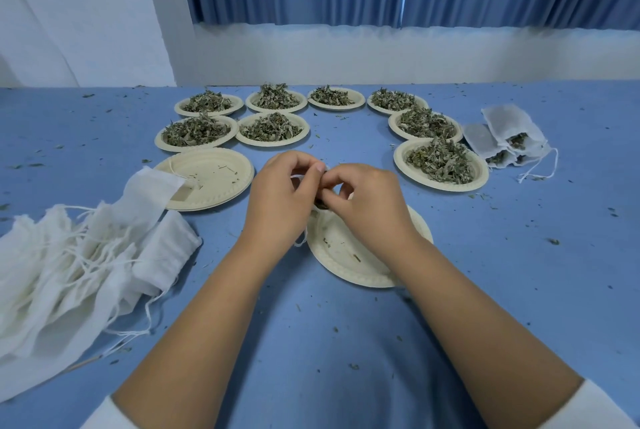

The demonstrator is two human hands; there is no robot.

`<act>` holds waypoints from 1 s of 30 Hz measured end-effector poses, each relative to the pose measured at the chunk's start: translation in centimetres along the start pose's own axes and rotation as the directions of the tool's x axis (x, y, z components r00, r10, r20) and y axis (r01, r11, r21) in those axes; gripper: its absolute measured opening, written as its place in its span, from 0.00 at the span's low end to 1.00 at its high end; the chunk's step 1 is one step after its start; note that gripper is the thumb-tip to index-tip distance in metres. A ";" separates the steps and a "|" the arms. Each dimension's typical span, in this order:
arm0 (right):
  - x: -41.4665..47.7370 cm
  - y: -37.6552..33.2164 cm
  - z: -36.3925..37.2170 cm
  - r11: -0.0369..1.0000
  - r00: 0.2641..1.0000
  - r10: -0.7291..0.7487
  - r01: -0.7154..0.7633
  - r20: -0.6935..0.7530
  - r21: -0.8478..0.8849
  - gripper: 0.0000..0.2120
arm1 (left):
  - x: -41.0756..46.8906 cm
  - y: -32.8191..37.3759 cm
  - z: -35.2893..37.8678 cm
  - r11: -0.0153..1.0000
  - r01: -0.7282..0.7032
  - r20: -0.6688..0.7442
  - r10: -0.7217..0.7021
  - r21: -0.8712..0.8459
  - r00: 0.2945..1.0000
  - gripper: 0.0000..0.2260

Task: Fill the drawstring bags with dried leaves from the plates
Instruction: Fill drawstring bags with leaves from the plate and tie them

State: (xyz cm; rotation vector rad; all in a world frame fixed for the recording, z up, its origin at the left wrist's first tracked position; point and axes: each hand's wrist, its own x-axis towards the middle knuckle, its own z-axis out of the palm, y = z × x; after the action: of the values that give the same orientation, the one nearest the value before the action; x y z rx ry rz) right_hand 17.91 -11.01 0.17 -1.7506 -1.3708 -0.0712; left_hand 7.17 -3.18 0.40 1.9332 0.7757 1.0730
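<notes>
Held bag (314, 218): white cloth, mostly hidden between our fingers (320, 169), dark leaves (322, 204) at mouth, above near-bare plate (346, 262). Left of fingers: heap of empty bags (69, 272), stacked bare plates (214, 179). Beyond fingers we count eight leaf-heaped plates (272, 129). Far right of fingers: filled bags (509, 137).

The bag (319, 206) is mostly hidden behind the fingers (333, 200) — empty-bag pile (69, 272) cut by the left edge

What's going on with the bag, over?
Left hand, right hand pinching bag over near plate. Eight full plates behind. Nothing blocking.
</notes>
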 end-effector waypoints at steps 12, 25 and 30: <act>0.1 -0.1 0.2 0.925 0.977 -0.165 0.202 0.138 -0.321 0.09 | 0.0 0.2 -0.2 0.999 -0.036 -0.003 0.035 -0.037 0.999 0.06; -0.3 0.9 0.3 0.950 0.941 0.308 -0.313 0.140 0.017 0.17 | 0.3 0.0 -0.6 0.999 -0.007 -0.060 0.004 -0.044 0.998 0.06; -0.2 0.5 0.2 0.924 0.936 0.320 -0.343 0.149 0.169 0.16 | 0.2 -0.3 -0.7 0.999 0.017 0.055 -0.019 0.038 0.998 0.08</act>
State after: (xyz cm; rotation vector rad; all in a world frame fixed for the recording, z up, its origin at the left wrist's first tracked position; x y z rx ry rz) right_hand 18.22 -11.02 -0.32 -1.8192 -1.1023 0.3478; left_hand 6.62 -2.67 0.47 1.9753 0.7859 0.9965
